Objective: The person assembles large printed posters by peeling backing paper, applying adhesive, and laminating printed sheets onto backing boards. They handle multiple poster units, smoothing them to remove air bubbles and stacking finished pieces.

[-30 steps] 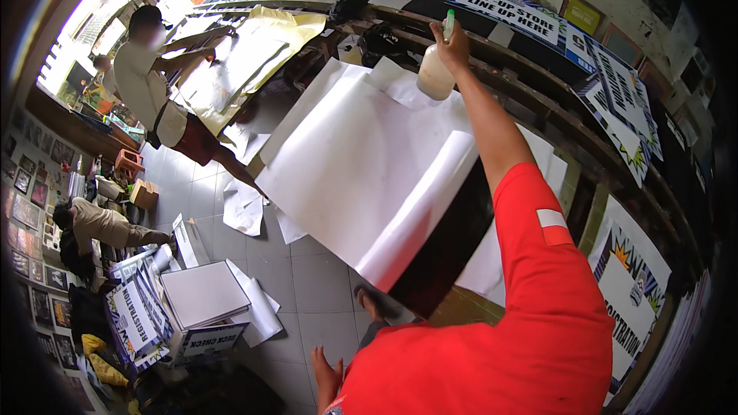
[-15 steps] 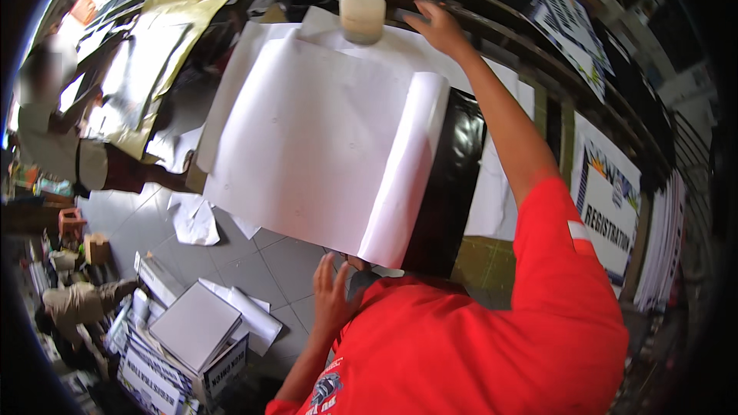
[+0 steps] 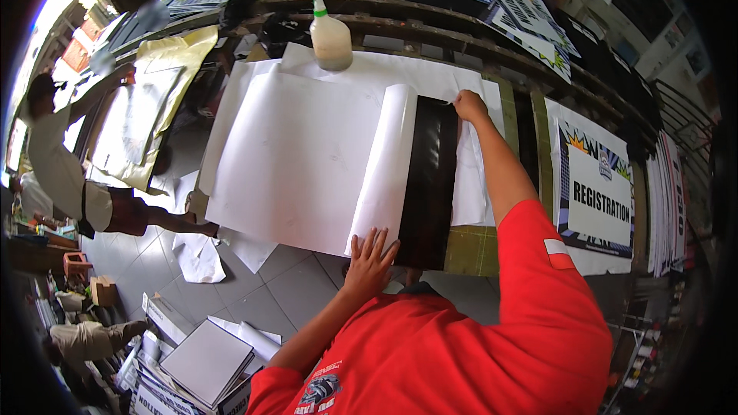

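A large white sheet (image 3: 300, 154) lies over the worktable, its right side curled back into a loose roll (image 3: 384, 154). To the right of the roll a strip of glossy black sheet (image 3: 430, 177) shows. My left hand (image 3: 371, 263) rests with fingers spread on the near end of the roll, fingertips on the white sheet and the black one beside it. At the far right corner of the black sheet, my right hand (image 3: 470, 106) is closed, pinching that corner. How far the black sheet runs under the white one is hidden.
A spray bottle (image 3: 331, 40) with a green collar stands at the far edge. Printed sign boards (image 3: 596, 188) lie on the right and at the back. Stacked boards (image 3: 206, 361) stand on the floor at lower left. Another person (image 3: 58, 161) works at the left table.
My right hand has come down and nearer from beside the bottle, closing on the black sheet's far corner. My left hand has moved forward and right onto the roll's near end. The view has shifted.
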### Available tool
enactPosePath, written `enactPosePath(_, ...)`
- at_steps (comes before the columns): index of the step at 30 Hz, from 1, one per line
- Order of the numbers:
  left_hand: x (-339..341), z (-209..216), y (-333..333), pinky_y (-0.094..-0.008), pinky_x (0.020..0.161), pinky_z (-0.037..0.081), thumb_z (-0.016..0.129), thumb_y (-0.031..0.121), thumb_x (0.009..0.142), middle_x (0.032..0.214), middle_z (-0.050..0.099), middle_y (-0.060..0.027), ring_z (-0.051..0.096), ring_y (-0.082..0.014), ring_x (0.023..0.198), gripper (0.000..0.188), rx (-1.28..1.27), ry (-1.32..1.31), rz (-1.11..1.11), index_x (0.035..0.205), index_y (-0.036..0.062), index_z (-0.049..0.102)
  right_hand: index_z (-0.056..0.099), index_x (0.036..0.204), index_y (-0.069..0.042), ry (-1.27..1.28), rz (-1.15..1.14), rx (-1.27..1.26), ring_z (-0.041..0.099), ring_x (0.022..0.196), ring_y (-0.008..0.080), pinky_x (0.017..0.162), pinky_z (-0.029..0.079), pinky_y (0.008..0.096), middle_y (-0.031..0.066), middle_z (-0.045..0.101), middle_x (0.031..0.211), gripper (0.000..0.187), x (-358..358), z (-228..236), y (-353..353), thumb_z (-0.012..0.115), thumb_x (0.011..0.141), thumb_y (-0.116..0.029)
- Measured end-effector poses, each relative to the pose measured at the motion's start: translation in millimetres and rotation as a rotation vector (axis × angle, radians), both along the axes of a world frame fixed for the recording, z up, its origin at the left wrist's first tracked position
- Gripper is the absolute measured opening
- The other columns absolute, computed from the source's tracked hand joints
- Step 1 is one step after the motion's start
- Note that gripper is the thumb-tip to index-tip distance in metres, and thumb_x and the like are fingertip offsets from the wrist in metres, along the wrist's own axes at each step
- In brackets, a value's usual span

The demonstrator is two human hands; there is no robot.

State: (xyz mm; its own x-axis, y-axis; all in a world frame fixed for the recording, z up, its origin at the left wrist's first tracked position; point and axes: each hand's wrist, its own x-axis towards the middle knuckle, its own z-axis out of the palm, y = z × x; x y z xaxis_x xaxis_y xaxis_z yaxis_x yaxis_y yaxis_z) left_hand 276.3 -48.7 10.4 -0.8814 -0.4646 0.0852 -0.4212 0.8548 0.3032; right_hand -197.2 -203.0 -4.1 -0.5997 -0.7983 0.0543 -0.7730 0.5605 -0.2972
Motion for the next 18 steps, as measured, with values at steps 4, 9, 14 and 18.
enactPosePath(4,-10.4,-6.2,13.3,-0.0593,0.107,0.019,0.063,0.017,0.072,0.143,0.031,-0.0182,0.027,-0.0363,0.135,0.063,-0.091,0.033,0.127,0.132,0.0148,0.045,0.065,0.092,-0.005,-0.056,-0.029,0.035,0.063,0.096,0.0357,0.082,0.05,0.0445,0.0193,0.065,0.1,0.02,-3.8,-3.0,-2.3,0.055,0.081,-0.016)
enactPosePath(9,-19.7,-0.1,26.7,-0.0572,0.109,0.018,0.061,0.015,0.072,0.144,0.031,-0.0187,0.025,-0.0373,0.136,0.065,-0.035,0.011,0.186,0.134,0.0143,0.043,0.061,0.081,-0.007,-0.423,0.075,-0.305,0.06,0.061,0.0137,0.051,0.048,0.0312,0.0055,0.06,0.065,0.009,-26.4,1.2,-0.5,0.056,0.074,-0.007)
enactPosePath(14,-14.4,9.6,43.8,-0.0558,0.109,0.018,0.068,0.021,0.071,0.145,0.029,-0.0165,0.024,-0.0337,0.137,0.07,-0.003,0.055,0.291,0.135,0.0145,0.041,0.059,0.087,-0.012,-0.954,0.253,-0.298,0.05,0.061,0.0075,0.06,0.047,0.0285,-0.0037,0.05,0.066,0.012,28.4,108.0,10.7,0.05,0.08,-0.011)
enactPosePath(18,-13.4,8.8,49.8,-0.0545,0.11,0.016,0.072,0.026,0.069,0.145,0.031,-0.0147,0.025,-0.0317,0.137,0.074,-0.064,0.051,0.345,0.135,0.0147,0.041,0.065,0.086,-0.003,-1.14,0.497,-0.393,0.049,0.058,0.0082,0.055,0.044,0.0234,-0.0016,0.053,0.068,0.016,39.3,160.7,-1.3,0.05,0.082,-0.007)
